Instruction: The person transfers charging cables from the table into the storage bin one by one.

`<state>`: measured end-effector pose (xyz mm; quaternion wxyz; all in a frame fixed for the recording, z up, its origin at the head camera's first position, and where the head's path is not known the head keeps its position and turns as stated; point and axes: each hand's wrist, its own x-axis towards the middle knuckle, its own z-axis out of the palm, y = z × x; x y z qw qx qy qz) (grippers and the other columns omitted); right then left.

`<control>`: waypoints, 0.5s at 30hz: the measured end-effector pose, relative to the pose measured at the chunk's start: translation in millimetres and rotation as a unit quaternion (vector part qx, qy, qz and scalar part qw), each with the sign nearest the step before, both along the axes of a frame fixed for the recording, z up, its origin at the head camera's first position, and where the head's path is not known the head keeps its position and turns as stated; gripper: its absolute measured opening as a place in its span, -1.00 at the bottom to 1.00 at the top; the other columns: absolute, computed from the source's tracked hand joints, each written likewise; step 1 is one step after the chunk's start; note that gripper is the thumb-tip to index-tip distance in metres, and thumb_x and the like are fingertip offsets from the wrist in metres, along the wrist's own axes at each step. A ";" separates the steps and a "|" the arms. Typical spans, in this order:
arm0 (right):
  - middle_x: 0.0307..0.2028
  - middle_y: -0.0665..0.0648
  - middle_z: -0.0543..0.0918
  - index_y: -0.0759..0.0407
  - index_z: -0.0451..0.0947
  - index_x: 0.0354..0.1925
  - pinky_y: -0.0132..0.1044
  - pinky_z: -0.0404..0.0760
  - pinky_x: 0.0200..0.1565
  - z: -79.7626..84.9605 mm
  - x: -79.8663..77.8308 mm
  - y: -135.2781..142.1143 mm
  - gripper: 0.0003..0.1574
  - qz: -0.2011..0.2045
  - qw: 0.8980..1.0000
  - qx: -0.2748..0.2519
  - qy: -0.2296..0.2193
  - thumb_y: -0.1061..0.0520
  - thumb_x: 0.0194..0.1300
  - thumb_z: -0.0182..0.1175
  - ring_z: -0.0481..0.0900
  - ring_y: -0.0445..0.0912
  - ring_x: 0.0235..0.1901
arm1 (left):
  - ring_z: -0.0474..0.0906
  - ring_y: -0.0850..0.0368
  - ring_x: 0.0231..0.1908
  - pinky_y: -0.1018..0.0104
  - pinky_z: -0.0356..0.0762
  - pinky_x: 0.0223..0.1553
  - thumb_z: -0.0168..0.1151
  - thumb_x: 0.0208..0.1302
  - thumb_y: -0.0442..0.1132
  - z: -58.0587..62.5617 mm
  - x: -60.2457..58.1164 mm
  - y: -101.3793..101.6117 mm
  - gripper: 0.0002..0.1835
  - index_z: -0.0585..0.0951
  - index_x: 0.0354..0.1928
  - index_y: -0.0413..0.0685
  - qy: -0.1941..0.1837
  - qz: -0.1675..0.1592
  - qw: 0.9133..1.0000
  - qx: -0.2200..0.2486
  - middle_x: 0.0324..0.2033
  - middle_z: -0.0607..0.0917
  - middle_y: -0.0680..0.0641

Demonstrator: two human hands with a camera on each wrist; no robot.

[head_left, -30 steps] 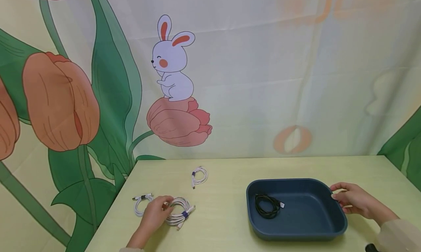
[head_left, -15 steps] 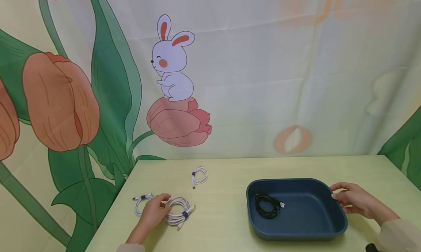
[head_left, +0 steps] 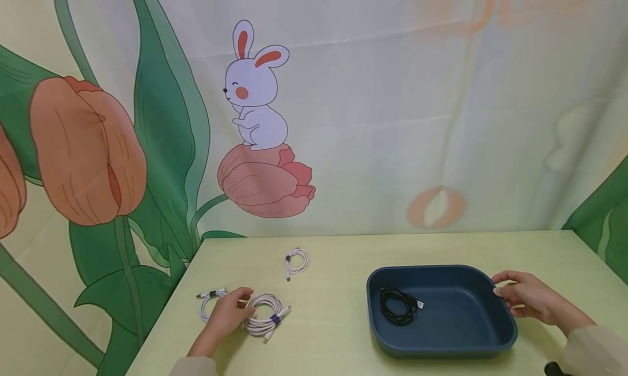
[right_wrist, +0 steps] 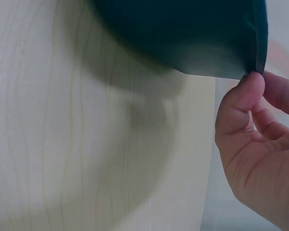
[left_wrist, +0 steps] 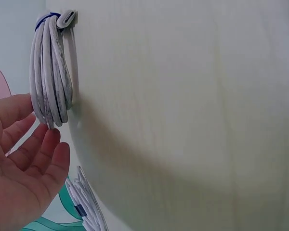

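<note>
A thick white USB cable coil (head_left: 267, 328) with a purple tie lies on the table (head_left: 333, 310) at the left. My left hand (head_left: 227, 313) is at the coil's left edge, its fingers loosely bent and touching the cable. In the left wrist view, the same coil (left_wrist: 50, 72) is seen edge-on above the fingers, which partly go behind it. At the right, my right hand (head_left: 532, 297) pinches the rim of a dark blue plastic bin (head_left: 441, 351) between thumb and fingers. A coiled black USB cable (head_left: 385, 313) lies in the bin's left part.
A thinner white cable coil (head_left: 297, 261) with a purple tie lies farther back. Another white cable (head_left: 203, 310), tied in black, lies left of the left hand and is partly hidden by it. Behind the table hangs a printed cloth (head_left: 368, 120). A black object (head_left: 553, 369) shows at the lower right.
My left hand has drawn back slightly to the left, and more of the thick white coil's left edge shows. The right hand and the bin have not moved.
</note>
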<state>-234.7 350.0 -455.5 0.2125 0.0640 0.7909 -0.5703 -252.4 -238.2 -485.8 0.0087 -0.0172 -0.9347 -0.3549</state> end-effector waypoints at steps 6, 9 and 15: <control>-0.53 0.01 0.46 0.33 0.23 -0.02 -0.32 0.52 -0.45 1.2 0.6 -0.3 -0.58 0.005 1.000 -0.005 0.002 0.16 0.19 0.04 0.44 -0.17 -0.54 | 0.54 -0.12 -0.19 0.14 0.51 -0.19 0.24 -0.05 -0.40 -0.1 -2.8 -1.3 -0.58 0.48 -0.06 -0.32 -0.010 -0.003 1.000 0.004 -0.20 0.59 -0.27; -0.52 0.01 0.46 0.34 0.23 -0.03 -0.32 0.51 -0.45 1.7 1.0 -0.4 -0.59 0.007 1.000 -0.009 0.004 0.16 0.19 0.03 0.44 -0.17 -0.54 | 0.54 -0.13 -0.18 0.11 0.50 -0.17 0.24 -0.04 -0.38 0.0 -3.5 -2.2 -0.58 0.48 -0.06 -0.33 -0.017 -0.004 1.000 0.004 -0.22 0.60 -0.25; -0.53 0.00 0.46 0.33 0.24 -0.03 -0.32 0.51 -0.45 2.8 1.2 -0.6 -0.59 0.005 1.000 -0.010 0.002 0.17 0.19 0.03 0.44 -0.18 -0.54 | 0.53 -0.10 -0.17 0.09 0.47 -0.14 0.25 -0.02 -0.34 -0.9 -5.2 -4.4 -0.58 0.48 -0.06 -0.33 -0.039 0.001 0.999 0.010 -0.23 0.61 -0.22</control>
